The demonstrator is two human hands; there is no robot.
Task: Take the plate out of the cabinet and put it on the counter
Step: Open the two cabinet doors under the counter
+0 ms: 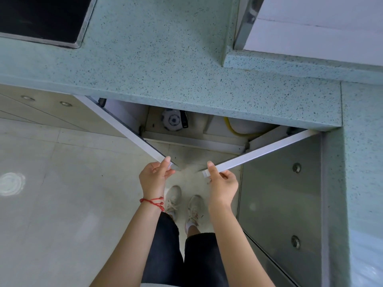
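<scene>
Hands (187, 179) gripping doors (263, 153) before plate (173, 120)

Bare forearms without sleeves; a knotted red string bracelet (153, 201) circles the left wrist. Dark knee-length shorts (165, 255), white socks and pale lace-up sneakers (173, 198).

One plate (173, 120), two doors (132, 129), two hands (154, 177)

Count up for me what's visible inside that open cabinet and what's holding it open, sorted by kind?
Plate, blue and white: 1
Yellow hose: 1
Black object beside the plate, too small to identify: 1
Cabinet doors, open: 2
Hands, each gripping a door edge: left hand, right hand: 2
Total: 7
</scene>
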